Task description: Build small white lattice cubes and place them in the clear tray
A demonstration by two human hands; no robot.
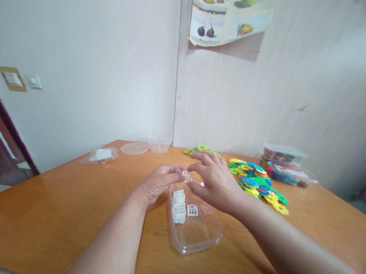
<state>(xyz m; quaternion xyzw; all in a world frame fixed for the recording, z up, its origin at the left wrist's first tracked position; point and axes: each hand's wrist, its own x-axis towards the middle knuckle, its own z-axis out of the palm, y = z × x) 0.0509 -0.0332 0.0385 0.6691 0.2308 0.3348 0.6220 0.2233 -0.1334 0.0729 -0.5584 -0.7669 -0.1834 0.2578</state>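
Note:
My left hand (162,181) pinches a small white toy window piece (187,176) above the far end of a clear plastic tray (195,239). Close by on the right, my right hand (215,178) has its fingers apart, with the thumb and forefinger near that piece; whether they touch it is unclear. Inside the tray, white window pieces lie in stacks (179,207) along the left side. A single window piece (192,210) rests beside them. The right hand hides part of the tray's far right side.
Colourful plastic discs (257,182) are heaped at the right, and a smaller yellow-green pile (199,149) is behind my right hand. Clear boxes (285,161) stand farther right. At the back are a clear bowl (160,143), a round lid (135,148) and a clear lid with a label (100,155).

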